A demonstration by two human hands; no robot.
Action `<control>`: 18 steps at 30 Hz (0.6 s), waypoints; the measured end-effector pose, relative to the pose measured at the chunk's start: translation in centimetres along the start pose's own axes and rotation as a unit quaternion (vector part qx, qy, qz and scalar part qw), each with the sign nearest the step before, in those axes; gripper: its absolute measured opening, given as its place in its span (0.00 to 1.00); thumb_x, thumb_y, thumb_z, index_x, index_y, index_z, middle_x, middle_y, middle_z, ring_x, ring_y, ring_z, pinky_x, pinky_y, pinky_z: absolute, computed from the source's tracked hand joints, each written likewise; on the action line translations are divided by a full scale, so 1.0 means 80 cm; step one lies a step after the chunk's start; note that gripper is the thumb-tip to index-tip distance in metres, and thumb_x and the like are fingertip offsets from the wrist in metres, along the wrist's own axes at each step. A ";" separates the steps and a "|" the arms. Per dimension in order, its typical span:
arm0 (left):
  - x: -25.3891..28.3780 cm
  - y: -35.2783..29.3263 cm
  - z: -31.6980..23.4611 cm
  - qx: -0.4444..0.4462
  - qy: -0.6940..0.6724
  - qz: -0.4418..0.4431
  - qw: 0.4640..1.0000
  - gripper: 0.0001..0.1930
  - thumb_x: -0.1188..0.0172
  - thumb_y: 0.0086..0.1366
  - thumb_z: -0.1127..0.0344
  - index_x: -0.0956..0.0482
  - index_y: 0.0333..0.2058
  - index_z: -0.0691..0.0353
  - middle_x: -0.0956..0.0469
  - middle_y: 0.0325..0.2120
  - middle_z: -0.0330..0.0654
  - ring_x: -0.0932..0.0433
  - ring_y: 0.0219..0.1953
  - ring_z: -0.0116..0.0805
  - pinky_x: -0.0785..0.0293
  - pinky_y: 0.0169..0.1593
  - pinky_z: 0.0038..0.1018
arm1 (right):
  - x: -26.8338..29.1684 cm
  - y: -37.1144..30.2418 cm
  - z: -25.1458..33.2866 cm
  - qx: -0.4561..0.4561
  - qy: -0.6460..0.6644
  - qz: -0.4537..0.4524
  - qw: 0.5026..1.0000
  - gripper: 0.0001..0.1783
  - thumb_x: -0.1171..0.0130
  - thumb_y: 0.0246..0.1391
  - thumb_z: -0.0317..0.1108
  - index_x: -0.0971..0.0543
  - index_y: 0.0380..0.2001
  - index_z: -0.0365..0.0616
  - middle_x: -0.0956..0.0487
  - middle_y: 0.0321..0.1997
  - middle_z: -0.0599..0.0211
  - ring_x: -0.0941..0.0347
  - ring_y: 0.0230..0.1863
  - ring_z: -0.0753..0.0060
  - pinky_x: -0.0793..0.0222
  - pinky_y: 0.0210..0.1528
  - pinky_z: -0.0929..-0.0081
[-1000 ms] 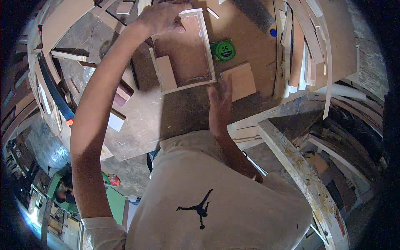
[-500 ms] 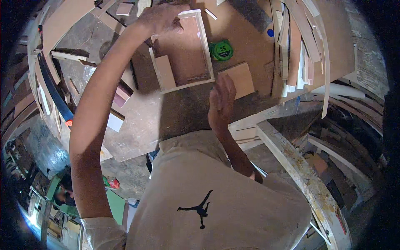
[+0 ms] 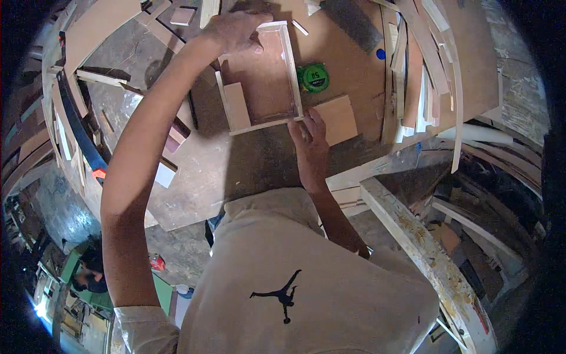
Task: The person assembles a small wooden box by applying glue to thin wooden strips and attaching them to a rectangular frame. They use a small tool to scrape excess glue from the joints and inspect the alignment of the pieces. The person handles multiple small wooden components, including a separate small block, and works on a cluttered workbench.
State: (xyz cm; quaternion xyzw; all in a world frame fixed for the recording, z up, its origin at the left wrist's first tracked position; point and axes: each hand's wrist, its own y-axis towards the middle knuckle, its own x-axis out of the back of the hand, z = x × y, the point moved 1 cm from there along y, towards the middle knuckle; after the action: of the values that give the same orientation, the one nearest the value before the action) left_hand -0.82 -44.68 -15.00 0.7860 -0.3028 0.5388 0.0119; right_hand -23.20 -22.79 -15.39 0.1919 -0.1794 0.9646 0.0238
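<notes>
A shallow wooden tray [image 3: 291, 68] with thin pale strips along its edges lies on the workbench in front of me. At its far left corner my left hand [image 3: 236, 34] is closed over the rim, thumb on the inner side. My right hand [image 3: 310, 141] has its fingertips and thumb at the near right corner, bent round the strip there. A small flat wood piece [image 3: 237, 106] lies inside, along the left side. Just right of the tray sits a green tape measure [image 3: 312, 78]. Partly behind my right fingers is a square of thin board [image 3: 337, 120].
Stacked strips and offcuts [image 3: 415, 76] line the bench's right side. A handsaw [image 3: 79, 127] and more scraps lie at the left. A blue cap [image 3: 381, 54] and a dark flat piece [image 3: 354, 26] lie far right. Another person [image 3: 91, 277] is at the lower left.
My right hand has turned and come onto the tray's near right corner with its fingers. My left hand keeps its place at the far left corner. The whole view has shifted slightly.
</notes>
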 end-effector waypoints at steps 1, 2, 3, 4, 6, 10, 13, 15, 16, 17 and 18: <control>-0.001 -0.001 0.000 0.006 0.010 -0.003 1.000 0.30 0.32 0.54 0.49 0.29 0.55 0.45 0.20 0.47 0.45 0.23 0.51 0.52 0.27 0.53 0.50 | 0.000 0.000 -0.001 0.008 -0.001 0.002 1.000 0.27 0.42 0.63 0.45 0.28 0.59 0.39 0.39 0.67 0.57 0.40 0.68 0.61 0.39 0.67 0.67; -0.003 -0.002 0.000 0.006 0.011 -0.020 1.000 0.30 0.31 0.54 0.51 0.29 0.55 0.46 0.19 0.45 0.44 0.22 0.51 0.51 0.26 0.52 0.50 | 0.002 -0.001 0.001 0.014 -0.019 0.002 1.000 0.27 0.41 0.62 0.44 0.28 0.59 0.39 0.39 0.67 0.57 0.39 0.67 0.62 0.39 0.67 0.67; -0.004 -0.004 0.000 0.005 0.013 -0.037 0.999 0.30 0.30 0.53 0.54 0.29 0.54 0.47 0.18 0.43 0.42 0.22 0.51 0.49 0.25 0.51 0.50 | 0.004 -0.002 0.004 0.020 -0.037 0.002 0.999 0.27 0.41 0.62 0.43 0.28 0.59 0.39 0.39 0.67 0.57 0.39 0.67 0.62 0.39 0.66 0.68; -0.003 -0.005 -0.003 0.003 0.013 -0.054 0.998 0.30 0.29 0.52 0.56 0.29 0.54 0.47 0.17 0.41 0.41 0.21 0.51 0.48 0.25 0.51 0.50 | 0.007 -0.004 0.008 0.025 -0.056 0.000 0.998 0.27 0.40 0.62 0.42 0.28 0.59 0.39 0.39 0.67 0.57 0.39 0.67 0.63 0.39 0.66 0.68; -0.002 -0.009 -0.007 -0.001 0.034 -0.062 0.998 0.31 0.29 0.52 0.55 0.30 0.55 0.46 0.18 0.44 0.41 0.22 0.52 0.48 0.25 0.51 0.50 | 0.013 -0.009 0.011 0.039 -0.053 -0.007 0.998 0.27 0.40 0.62 0.40 0.30 0.60 0.38 0.38 0.66 0.58 0.38 0.66 0.65 0.38 0.65 0.69; -0.002 0.003 -0.002 0.026 0.014 0.007 1.000 0.32 0.28 0.52 0.53 0.30 0.56 0.45 0.21 0.49 0.43 0.23 0.53 0.47 0.25 0.52 0.50 | -0.002 -0.024 0.007 0.013 0.305 -0.107 0.946 0.27 0.41 0.63 0.36 0.32 0.60 0.35 0.32 0.61 0.63 0.34 0.63 0.68 0.35 0.63 0.72; -0.014 -0.004 0.009 -0.001 0.037 -0.085 0.996 0.32 0.28 0.52 0.54 0.31 0.56 0.45 0.21 0.50 0.45 0.23 0.53 0.48 0.25 0.52 0.50 | -0.017 -0.027 -0.004 -0.153 0.392 -0.015 0.907 0.24 0.43 0.64 0.34 0.33 0.59 0.37 0.28 0.57 0.65 0.31 0.59 0.70 0.32 0.61 0.72; -0.025 0.004 0.017 -0.014 0.044 -0.093 0.995 0.33 0.28 0.51 0.54 0.31 0.57 0.44 0.21 0.49 0.45 0.23 0.53 0.48 0.25 0.52 0.50 | -0.026 -0.025 0.000 -0.180 0.444 0.012 0.878 0.23 0.40 0.61 0.32 0.31 0.58 0.39 0.25 0.52 0.65 0.28 0.55 0.70 0.30 0.59 0.70; -0.030 0.007 0.022 -0.021 0.048 -0.094 0.994 0.34 0.28 0.51 0.54 0.31 0.57 0.44 0.21 0.49 0.46 0.23 0.53 0.48 0.26 0.52 0.50 | -0.031 -0.024 0.002 -0.196 0.471 0.025 0.860 0.23 0.39 0.60 0.31 0.31 0.57 0.40 0.23 0.50 0.64 0.26 0.52 0.70 0.29 0.59 0.70; -0.021 0.003 0.012 -0.009 0.038 -0.062 0.997 0.35 0.28 0.51 0.54 0.31 0.58 0.44 0.21 0.49 0.46 0.23 0.53 0.48 0.26 0.53 0.49 | -0.033 -0.022 -0.003 -0.190 0.476 0.023 0.858 0.23 0.40 0.60 0.30 0.31 0.57 0.40 0.24 0.51 0.64 0.27 0.53 0.70 0.29 0.59 0.70; -0.011 0.003 0.002 0.002 0.028 -0.031 0.999 0.36 0.27 0.50 0.54 0.31 0.58 0.44 0.21 0.49 0.46 0.23 0.54 0.47 0.26 0.53 0.49 | -0.035 -0.020 -0.011 -0.184 0.481 0.021 0.857 0.22 0.40 0.61 0.30 0.31 0.57 0.40 0.25 0.52 0.64 0.28 0.53 0.70 0.29 0.59 0.70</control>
State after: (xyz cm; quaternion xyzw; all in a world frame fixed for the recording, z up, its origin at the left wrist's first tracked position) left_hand -1.01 -44.50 -15.88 0.7798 -0.2770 0.5602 0.0358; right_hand -20.71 -20.92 -16.68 -0.3079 -0.3233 0.8865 0.1221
